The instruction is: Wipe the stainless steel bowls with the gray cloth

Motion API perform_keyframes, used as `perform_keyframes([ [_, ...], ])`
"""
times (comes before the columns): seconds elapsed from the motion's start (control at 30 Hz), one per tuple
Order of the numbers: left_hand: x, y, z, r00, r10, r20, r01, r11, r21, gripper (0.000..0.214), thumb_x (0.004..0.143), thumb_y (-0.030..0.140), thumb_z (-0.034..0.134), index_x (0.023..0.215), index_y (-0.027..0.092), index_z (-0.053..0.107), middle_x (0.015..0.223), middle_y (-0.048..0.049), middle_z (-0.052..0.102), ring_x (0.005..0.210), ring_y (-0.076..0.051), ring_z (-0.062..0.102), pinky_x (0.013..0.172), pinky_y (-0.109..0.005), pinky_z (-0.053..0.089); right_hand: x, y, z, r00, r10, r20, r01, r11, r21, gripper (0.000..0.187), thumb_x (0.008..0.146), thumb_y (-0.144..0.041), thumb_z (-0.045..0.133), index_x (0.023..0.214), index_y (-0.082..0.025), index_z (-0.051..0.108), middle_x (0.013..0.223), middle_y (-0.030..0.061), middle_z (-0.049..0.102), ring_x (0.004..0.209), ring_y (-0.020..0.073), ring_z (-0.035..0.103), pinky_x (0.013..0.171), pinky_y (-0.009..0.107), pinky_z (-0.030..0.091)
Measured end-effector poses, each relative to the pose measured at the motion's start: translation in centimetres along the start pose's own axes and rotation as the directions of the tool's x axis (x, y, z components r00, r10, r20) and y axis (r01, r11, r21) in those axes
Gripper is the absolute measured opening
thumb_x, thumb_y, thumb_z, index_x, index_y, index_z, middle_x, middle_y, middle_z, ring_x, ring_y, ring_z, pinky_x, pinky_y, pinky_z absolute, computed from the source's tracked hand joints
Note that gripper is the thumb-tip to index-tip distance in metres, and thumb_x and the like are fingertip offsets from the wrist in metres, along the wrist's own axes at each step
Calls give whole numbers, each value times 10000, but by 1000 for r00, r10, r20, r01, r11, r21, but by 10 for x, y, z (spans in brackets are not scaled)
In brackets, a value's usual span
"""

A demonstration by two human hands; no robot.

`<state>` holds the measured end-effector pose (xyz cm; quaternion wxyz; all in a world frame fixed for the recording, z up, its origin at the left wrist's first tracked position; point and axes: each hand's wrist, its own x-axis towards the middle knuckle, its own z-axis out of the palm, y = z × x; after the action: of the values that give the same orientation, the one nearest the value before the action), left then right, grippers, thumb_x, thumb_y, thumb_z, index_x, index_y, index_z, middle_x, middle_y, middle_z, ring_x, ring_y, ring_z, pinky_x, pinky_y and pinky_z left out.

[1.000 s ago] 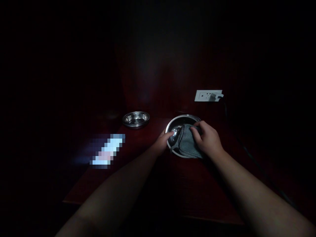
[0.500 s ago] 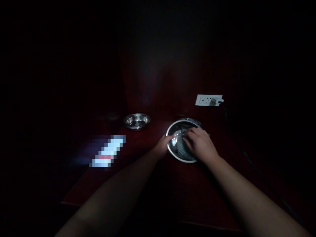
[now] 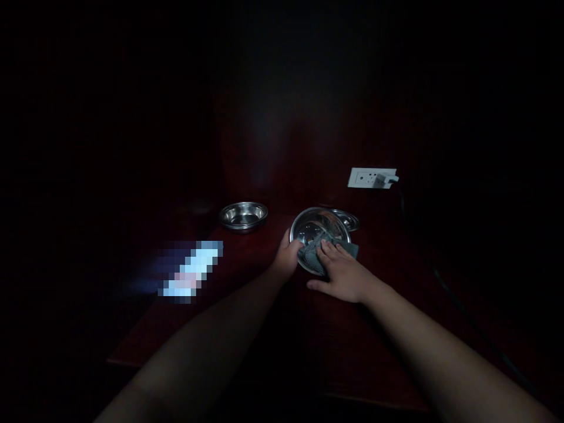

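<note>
A steel bowl (image 3: 318, 226) is tilted toward me on the dark red table (image 3: 264, 329). My left hand (image 3: 287, 258) grips its left rim, fingers curled round the edge. My right hand (image 3: 342, 275) presses a grey cloth (image 3: 314, 252) against the bowl's near inner side, fingers lying flat on the cloth. Part of the cloth sticks out to the right of the bowl. Behind the bowl another steel dish (image 3: 346, 219) shows at the right.
A second steel bowl (image 3: 244, 215) stands at the back left of the table. A lit, blurred flat object (image 3: 191, 271) lies at the left. A white wall socket (image 3: 371, 177) with a plug and dark cable is at the back right. The surroundings are very dark.
The bowl has been tipped up and shifted left, uncovering a dish behind it. My right hand slid with the cloth from the bowl's middle to its near edge.
</note>
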<state>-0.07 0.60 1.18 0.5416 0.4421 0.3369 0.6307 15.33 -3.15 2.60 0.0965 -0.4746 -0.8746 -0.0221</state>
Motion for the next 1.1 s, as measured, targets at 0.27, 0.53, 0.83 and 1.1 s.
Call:
perform_keyframes([
  [0.27, -2, 3, 0, 997, 33, -67, -36, 999, -38, 602, 568, 97, 491, 1158, 221, 501, 1093, -25, 598, 1026, -227, 526, 887, -368, 418, 5, -7, -1, 997, -75, 8, 75, 997, -20, 614, 765, -324, 505, 1308, -53, 419, 1350, 198, 411, 1275, 281, 357, 1073, 427, 247],
  [0.53, -6, 8, 2, 1000, -27, 2, 27, 995, -91, 676, 578, 100, 548, 1227, 259, 447, 1185, -30, 560, 1087, -246, 510, 910, -412, 415, 2, -14, -5, 989, -141, -41, 146, 972, 186, 718, 717, -370, 577, 1338, -80, 363, 1360, 182, 407, 1278, 283, 350, 1073, 438, 259],
  [0.83, -5, 5, 2, 975, 22, 221, -11, 999, -50, 776, 557, 81, 667, 1265, 226, 382, 1231, -85, 519, 1143, -249, 477, 954, -407, 378, 4, -9, 8, 993, -39, -112, 67, 965, 255, 790, 737, -474, 559, 1372, -88, 292, 1436, 198, 261, 1338, 293, 218, 1072, 452, 238],
  [1.1, -3, 2, 3, 986, 84, 142, -92, 995, 48, 601, 551, 8, 521, 1126, 183, 489, 1081, -62, 598, 1034, -223, 547, 919, -376, 409, 3, -8, -3, 978, 134, -162, -108, 982, 157, 653, 790, -602, 409, 1303, -200, 422, 1394, 154, 360, 1261, 314, 356, 985, 487, 309],
])
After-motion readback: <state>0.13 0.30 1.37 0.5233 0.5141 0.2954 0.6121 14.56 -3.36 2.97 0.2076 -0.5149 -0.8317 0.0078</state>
